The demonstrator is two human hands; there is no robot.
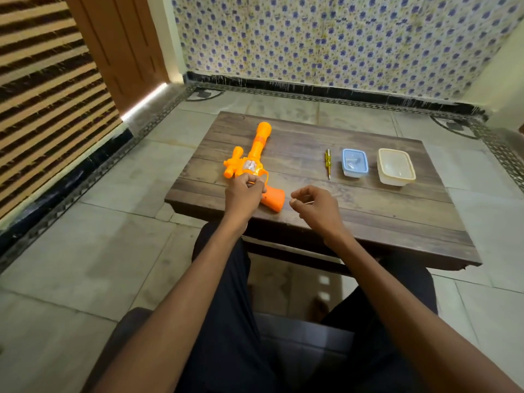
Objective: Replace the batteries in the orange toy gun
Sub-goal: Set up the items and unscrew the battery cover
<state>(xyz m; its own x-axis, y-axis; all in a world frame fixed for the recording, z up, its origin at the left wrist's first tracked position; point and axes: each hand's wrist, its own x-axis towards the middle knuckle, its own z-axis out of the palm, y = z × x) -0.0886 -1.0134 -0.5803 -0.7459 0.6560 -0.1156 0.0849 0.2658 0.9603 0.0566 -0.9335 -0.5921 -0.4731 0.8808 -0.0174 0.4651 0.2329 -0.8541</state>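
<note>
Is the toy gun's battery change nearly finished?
Hard to say what's done; no battery shows. The left hand holds the orange gun at its grip; the right hand pinches a tiny thing. The screwdriver lies unused by the blue box, so most seems left.

Left arm: bare, reaching forward from the lower left, wrist straight.
Left hand (244, 192): back turned up, fingers curled down onto the orange toy gun (256, 154) by its trigger guard, holding it.
Right arm: bare, stretched forward, angling inward.
Right hand (315, 205): near the left one, not touching it; fingers curled, thumb and forefinger pinching a thin pale piece (302, 203), too small to name.
</note>
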